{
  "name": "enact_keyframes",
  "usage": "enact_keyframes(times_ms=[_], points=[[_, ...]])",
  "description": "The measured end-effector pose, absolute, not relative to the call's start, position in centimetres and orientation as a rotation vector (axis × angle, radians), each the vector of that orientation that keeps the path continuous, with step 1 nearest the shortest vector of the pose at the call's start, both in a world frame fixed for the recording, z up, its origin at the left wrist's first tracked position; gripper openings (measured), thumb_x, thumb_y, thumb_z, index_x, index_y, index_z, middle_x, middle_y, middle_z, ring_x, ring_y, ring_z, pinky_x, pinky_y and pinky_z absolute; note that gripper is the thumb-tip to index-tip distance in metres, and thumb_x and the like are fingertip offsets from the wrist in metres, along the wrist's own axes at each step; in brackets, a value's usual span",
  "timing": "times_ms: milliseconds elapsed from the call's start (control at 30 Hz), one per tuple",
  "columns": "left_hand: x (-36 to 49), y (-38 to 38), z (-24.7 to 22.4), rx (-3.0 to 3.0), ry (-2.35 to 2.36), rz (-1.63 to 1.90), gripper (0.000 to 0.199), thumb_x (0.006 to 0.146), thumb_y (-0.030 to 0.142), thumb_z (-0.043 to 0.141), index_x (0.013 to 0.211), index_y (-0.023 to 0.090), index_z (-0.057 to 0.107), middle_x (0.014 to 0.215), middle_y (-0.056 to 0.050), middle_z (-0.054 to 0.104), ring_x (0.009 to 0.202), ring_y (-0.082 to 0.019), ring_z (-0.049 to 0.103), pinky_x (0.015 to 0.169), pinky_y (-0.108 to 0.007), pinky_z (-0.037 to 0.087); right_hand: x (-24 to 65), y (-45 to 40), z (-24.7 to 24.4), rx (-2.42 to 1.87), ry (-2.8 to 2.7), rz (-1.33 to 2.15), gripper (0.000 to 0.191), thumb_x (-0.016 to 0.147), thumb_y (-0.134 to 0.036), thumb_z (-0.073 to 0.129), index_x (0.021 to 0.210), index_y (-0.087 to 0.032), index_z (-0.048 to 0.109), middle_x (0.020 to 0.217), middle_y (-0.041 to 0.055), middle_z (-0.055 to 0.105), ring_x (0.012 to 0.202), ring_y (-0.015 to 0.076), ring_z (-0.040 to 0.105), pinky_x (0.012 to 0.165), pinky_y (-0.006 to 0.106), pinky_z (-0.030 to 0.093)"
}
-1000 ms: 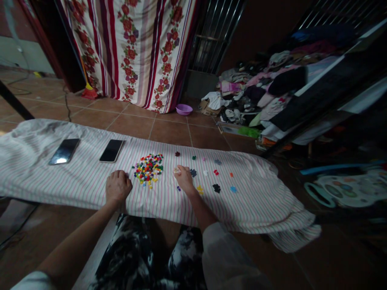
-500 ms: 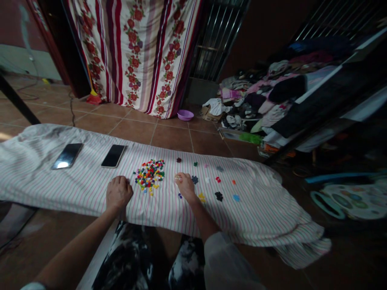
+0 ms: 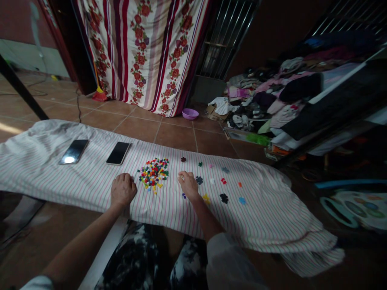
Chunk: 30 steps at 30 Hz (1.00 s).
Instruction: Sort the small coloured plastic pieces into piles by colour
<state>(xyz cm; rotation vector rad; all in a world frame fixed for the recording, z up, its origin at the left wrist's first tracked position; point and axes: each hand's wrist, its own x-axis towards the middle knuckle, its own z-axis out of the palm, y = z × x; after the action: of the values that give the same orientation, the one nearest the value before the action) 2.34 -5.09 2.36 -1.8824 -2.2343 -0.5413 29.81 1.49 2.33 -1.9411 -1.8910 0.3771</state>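
Observation:
A mixed heap of small coloured pieces [image 3: 153, 173] lies on the striped cloth [image 3: 169, 209]. Just left of the heap, my left hand [image 3: 123, 189] rests on the cloth with its fingers curled together. To the heap's right, my right hand [image 3: 189, 185] is down at the cloth, its fingers pinched; whatever they hold is too small to name. Small single-colour groups lie around and beyond it: dark grey [image 3: 199, 179], purple [image 3: 184, 195], yellow [image 3: 206, 198], black [image 3: 224, 198], blue [image 3: 242, 200], red [image 3: 223, 181] and several others.
Two phones, one [image 3: 74, 152] at the far left and another [image 3: 118, 153] nearer the heap, lie on the cloth. On the tiled floor beyond stand a purple basin [image 3: 190, 114] and a pile of clothes [image 3: 266, 96]. A floral curtain [image 3: 145, 56] hangs behind.
The whole view has shifted slightly, moving things a little to the right in the picture. Both hands stay in nearly the same places on the cloth.

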Motion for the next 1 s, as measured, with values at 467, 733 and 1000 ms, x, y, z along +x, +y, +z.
enact_keyframes(times_ms=[467, 733, 1000], points=[[2.0, -5.0, 1.9, -1.904, -2.24, -0.581, 0.015, 0.082, 0.021, 0.046, 0.09, 0.018, 0.057, 0.092, -0.013, 0.061, 0.095, -0.029, 0.054, 0.084, -0.042, 0.038, 30.3, 1.1, 2.3, -1.631, -1.802, 0.42, 0.029, 0.085, -0.025, 0.054, 0.109, -0.02, 0.07, 0.101, 0.0071, 0.063, 0.082, 0.0166, 0.06, 0.085, 0.031, 0.05], [2.0, -5.1, 2.1, -1.907, -2.262, -0.606, 0.015, 0.081, 0.021, 0.045, 0.09, 0.017, 0.057, 0.093, -0.013, 0.061, 0.095, -0.03, 0.053, 0.085, -0.042, 0.039, 24.8, -0.7, 2.8, -1.453, -2.037, 0.513, 0.022, 0.089, -0.019, 0.053, 0.095, -0.024, 0.074, 0.099, 0.0042, 0.062, 0.091, 0.0161, 0.061, 0.085, 0.026, 0.049], [2.0, -5.1, 2.1, -1.913, -2.263, -0.606, 0.017, 0.083, 0.021, 0.045, 0.092, 0.016, 0.058, 0.095, -0.014, 0.061, 0.097, -0.03, 0.053, 0.085, -0.042, 0.038, 22.7, -0.2, 2.5, -1.484, -2.254, 0.514, 0.025, 0.092, -0.017, 0.054, 0.098, -0.027, 0.075, 0.101, 0.0037, 0.062, 0.096, 0.0158, 0.061, 0.088, 0.026, 0.047]])
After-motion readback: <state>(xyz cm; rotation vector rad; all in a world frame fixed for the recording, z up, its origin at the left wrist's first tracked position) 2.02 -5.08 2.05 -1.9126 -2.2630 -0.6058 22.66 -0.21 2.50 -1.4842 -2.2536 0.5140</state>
